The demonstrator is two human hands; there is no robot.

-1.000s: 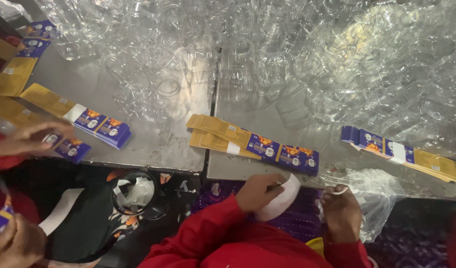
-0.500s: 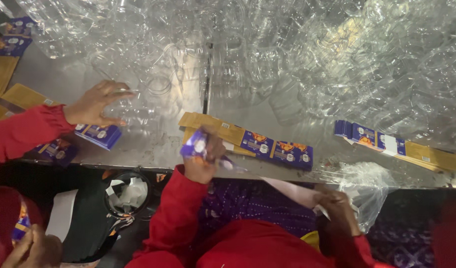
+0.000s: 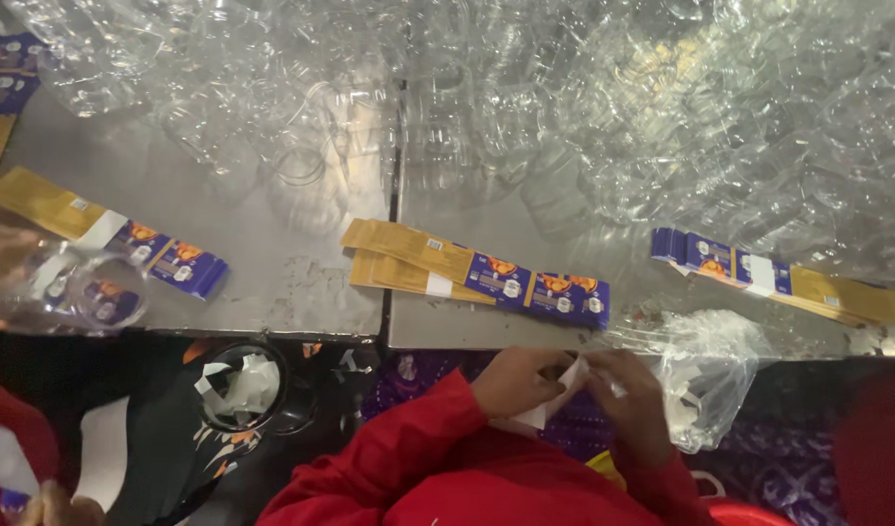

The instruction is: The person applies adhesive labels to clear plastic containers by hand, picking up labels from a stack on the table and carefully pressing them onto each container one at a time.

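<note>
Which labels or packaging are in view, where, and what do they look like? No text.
Centre label stack: flat strips on the metal table, gold and purple-blue.
Right label stack: table's right edge, same colours.
Left label stack: table's left, same colours.
White strip: held between left hand and right hand.
Clear plastic bag: crumpled, at the table edge.

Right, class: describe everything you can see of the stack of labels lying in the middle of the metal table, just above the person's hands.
The stack of labels is a few long flat strips, apparently glossy paper or film, lying on the metal table near its front edge. Each strip is gold at the left end and purple with small orange pictures at the right, with a white patch between. The strips are fanned slightly, running a little downhill to the right. No hand touches them; the left hand and right hand are below the table edge, together holding a white strip.
</note>
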